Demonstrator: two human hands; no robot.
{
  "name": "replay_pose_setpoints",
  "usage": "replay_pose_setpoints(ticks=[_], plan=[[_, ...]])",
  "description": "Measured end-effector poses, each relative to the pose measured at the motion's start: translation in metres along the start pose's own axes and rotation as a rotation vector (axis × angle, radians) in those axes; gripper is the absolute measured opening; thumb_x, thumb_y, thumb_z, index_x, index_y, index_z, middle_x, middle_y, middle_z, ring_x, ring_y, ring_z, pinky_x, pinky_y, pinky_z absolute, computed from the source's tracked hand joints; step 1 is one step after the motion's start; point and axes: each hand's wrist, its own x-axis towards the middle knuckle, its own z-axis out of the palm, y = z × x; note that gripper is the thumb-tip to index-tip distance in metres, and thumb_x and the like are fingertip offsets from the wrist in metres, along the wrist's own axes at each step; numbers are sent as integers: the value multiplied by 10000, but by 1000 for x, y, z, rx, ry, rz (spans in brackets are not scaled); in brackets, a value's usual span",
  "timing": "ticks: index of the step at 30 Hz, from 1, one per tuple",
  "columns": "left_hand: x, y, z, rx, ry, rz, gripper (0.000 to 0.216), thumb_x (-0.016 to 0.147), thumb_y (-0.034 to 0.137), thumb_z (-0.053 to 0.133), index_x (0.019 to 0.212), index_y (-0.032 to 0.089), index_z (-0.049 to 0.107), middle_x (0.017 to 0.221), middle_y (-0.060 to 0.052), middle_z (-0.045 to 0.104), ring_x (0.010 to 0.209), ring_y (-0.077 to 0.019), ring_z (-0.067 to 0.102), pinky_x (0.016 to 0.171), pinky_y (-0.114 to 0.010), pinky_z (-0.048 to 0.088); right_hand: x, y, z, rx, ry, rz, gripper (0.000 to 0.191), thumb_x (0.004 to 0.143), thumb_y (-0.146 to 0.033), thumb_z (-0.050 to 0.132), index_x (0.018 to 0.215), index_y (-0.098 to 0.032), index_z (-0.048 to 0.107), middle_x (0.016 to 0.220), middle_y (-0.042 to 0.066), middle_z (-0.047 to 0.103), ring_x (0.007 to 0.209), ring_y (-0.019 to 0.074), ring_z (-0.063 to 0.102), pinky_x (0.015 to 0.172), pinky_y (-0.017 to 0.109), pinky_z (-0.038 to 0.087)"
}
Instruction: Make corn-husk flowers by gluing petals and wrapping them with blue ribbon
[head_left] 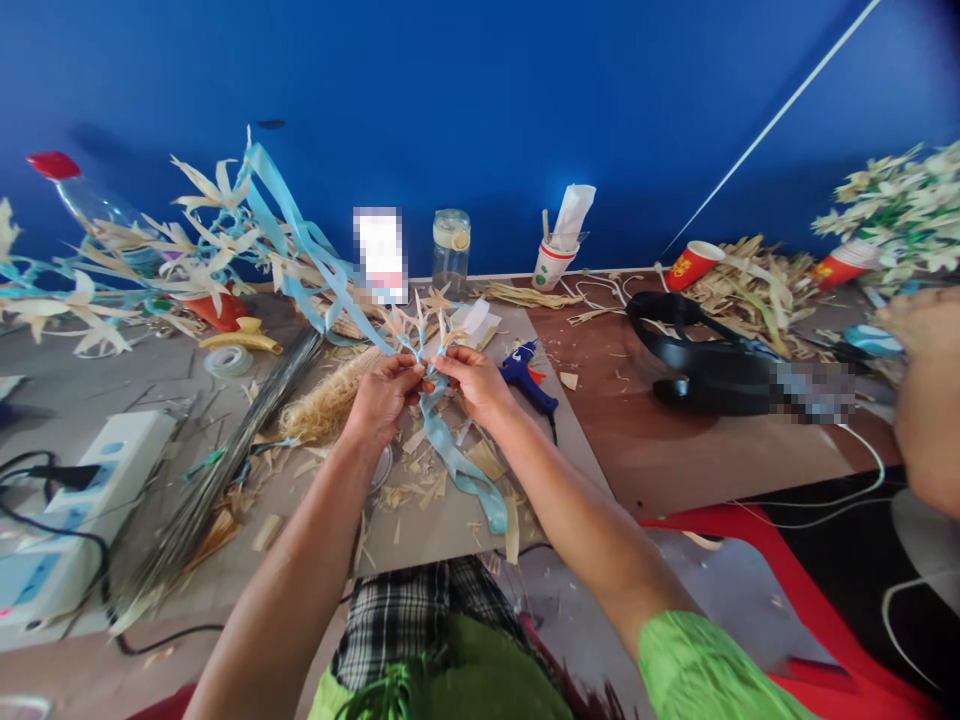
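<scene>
My left hand [381,397] and my right hand [474,383] meet in front of me over a grey board [420,525]. Both are closed in a pinch on a small bunch of pale straw flowers [420,325] bound with light blue ribbon [457,460]. The ribbon hangs down from my fingers and curls onto the board. Another length of it runs up and left toward a long garland of straw flowers [187,250]. Straw scraps lie scattered under my hands.
A blue glue gun [529,378] lies right of my right hand. A bundle of thin wires [225,470], tape roll [228,361] and white power strip [82,500] lie left. A jar [451,250], paper cups [553,262], black headset [705,360] stand behind. Another person's arm [926,400] enters at right.
</scene>
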Motion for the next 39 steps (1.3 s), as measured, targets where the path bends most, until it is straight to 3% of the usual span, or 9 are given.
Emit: replay_pose_setpoints(ticks=[5, 14, 23, 32, 39], plan=[[0, 1, -1, -53, -17, -18, 301, 556, 258, 789, 745, 152, 580, 603, 33, 610, 504, -89, 597, 441, -164, 373, 0, -1, 1, 58, -40, 35, 221, 519, -309, 773, 607, -169, 626, 563, -43, 590, 504, 64, 441, 514, 221, 335], [-2, 1, 1, -64, -22, -29, 297, 563, 252, 786, 741, 152, 571, 602, 36, 607, 504, -90, 595, 436, -164, 381, 2, 4, 3, 76, 10, 31, 271, 483, -325, 798, 619, -171, 622, 561, -55, 603, 496, 62, 472, 524, 218, 378], [-1, -2, 1, -110, 0, -49, 294, 561, 217, 777, 758, 159, 566, 636, 31, 615, 518, -90, 596, 455, -174, 412, 2, 12, 3, 28, 35, -16, 275, 545, -383, 767, 656, -187, 610, 625, -40, 622, 550, 91, 507, 556, 234, 399], [-1, -7, 7, -73, 51, 85, 227, 595, 219, 743, 750, 152, 591, 628, 37, 583, 502, -60, 550, 474, -169, 388, 7, 22, 3, -32, 78, -116, 223, 595, -365, 733, 658, -183, 620, 651, -38, 612, 630, 106, 527, 653, 247, 410], [-1, -10, 11, 2, 121, 199, 125, 638, 205, 667, 737, 156, 607, 649, 37, 572, 505, -47, 483, 514, -179, 392, 2, 18, 7, -56, 66, -104, 237, 600, -362, 718, 588, -186, 560, 588, -52, 542, 570, 89, 461, 576, 230, 358]])
